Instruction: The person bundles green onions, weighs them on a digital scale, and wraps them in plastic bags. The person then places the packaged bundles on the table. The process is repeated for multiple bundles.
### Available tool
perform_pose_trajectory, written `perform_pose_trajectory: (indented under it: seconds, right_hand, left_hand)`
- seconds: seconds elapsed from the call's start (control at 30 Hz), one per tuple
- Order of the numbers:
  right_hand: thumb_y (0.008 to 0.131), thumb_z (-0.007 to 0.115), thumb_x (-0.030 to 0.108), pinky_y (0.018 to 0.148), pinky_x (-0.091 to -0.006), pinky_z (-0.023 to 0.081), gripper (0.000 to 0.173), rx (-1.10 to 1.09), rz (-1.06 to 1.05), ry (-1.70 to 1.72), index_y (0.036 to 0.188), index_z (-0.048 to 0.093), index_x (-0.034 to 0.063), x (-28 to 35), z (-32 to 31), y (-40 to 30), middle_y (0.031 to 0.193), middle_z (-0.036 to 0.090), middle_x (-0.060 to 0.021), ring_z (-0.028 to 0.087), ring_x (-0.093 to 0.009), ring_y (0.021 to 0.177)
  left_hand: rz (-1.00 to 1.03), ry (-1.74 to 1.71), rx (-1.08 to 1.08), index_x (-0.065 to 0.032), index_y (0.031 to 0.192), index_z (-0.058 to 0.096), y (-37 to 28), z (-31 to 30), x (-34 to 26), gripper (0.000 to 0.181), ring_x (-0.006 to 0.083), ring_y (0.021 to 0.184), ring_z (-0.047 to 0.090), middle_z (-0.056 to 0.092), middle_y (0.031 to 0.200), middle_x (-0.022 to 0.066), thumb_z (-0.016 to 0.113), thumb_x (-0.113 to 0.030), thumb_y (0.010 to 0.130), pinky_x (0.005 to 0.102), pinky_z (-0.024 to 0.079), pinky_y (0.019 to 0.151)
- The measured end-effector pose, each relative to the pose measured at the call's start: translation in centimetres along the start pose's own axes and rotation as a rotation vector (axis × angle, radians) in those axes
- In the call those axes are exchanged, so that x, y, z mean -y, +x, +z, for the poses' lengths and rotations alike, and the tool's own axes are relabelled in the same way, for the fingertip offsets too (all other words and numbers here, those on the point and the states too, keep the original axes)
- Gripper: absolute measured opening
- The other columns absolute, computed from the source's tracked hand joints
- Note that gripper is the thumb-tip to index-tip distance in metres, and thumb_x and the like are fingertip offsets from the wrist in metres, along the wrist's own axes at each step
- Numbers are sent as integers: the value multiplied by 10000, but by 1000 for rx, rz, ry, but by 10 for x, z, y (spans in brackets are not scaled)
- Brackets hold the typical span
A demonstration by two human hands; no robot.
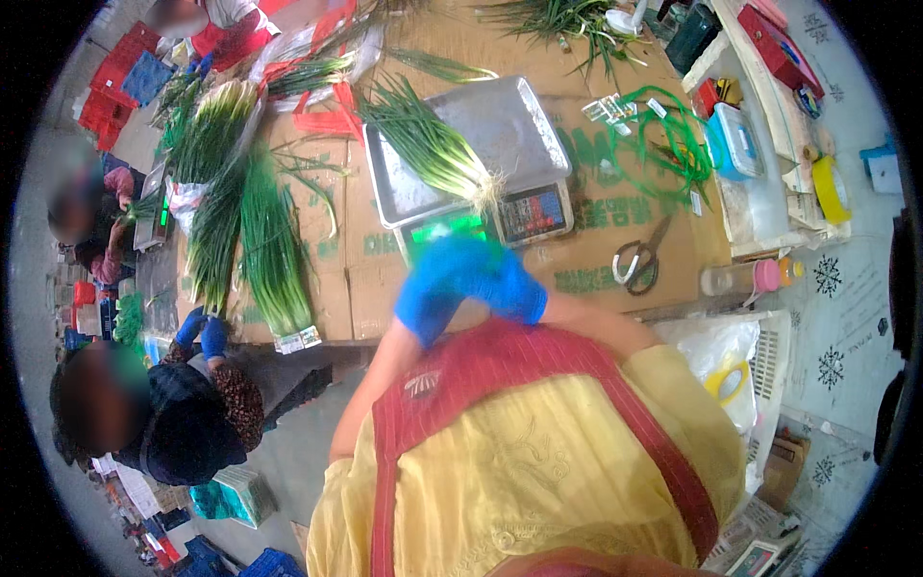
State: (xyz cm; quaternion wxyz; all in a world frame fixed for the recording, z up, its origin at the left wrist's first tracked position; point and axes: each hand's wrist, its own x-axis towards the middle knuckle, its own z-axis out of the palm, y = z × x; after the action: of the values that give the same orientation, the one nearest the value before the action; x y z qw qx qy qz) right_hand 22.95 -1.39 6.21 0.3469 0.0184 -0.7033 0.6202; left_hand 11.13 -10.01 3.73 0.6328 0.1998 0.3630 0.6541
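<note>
My left hand point(431, 285) and my right hand point(513, 286), both in blue knitted gloves, meet just in front of a digital weighing scale. They are blurred, and whether anything is between the fingers is hidden. On the scale's metal pan point(515, 122) lies a bunch of green onions point(433, 141). Its white root end hangs over the near rim, and its green tops point to the far left. The scale's display point(445, 231) glows green, partly covered by my gloves. To its right the keypad point(533, 215) shows.
Cardboard point(332, 274) covers the table. Scissors point(642, 263) and green ties point(678, 155) with labels lie right. At left are a labelled green onion bunch point(274, 252) and a larger pile point(216, 137). A co-worker's gloved hands point(203, 333) touch that pile; other people stand farther off.
</note>
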Motion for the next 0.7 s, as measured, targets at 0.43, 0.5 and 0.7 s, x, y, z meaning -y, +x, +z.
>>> perform_pose_trajectory:
  seconds: [0.43, 0.5, 0.7]
  right_hand:
    - [835, 575, 94, 1042, -443, 279, 666, -369, 92, -612, 1423, 266, 46, -43, -26, -36, 1283, 467, -186, 399, -341, 1208]
    - [822, 571, 51, 1000, -424, 332, 693, -405, 164, -598, 1432, 241, 50, -61, -41, -34, 1251, 485, -186, 457, -317, 1135]
    - [853, 507, 57, 818, -356, 462, 563, -331, 484, -443, 1391, 343, 79, -86, -88, -2, 1044, 585, -174, 570, -242, 862]
  left_hand:
    - [286, 955, -145, -195, 1387, 375, 14, -38, 45, 477, 287, 1381, 192, 287, 1480, 51, 356, -399, 956, 596, 25, 1081]
    - [289, 885, -99, -204, 1400, 348, 21, -32, 49, 475, 294, 1374, 201, 275, 1482, 50, 333, -393, 964, 577, 47, 1086]
    - [270, 810, -17, -234, 1438, 239, 44, -30, 56, 504, 312, 1321, 289, 260, 1480, 69, 276, -435, 977, 509, 162, 1087]
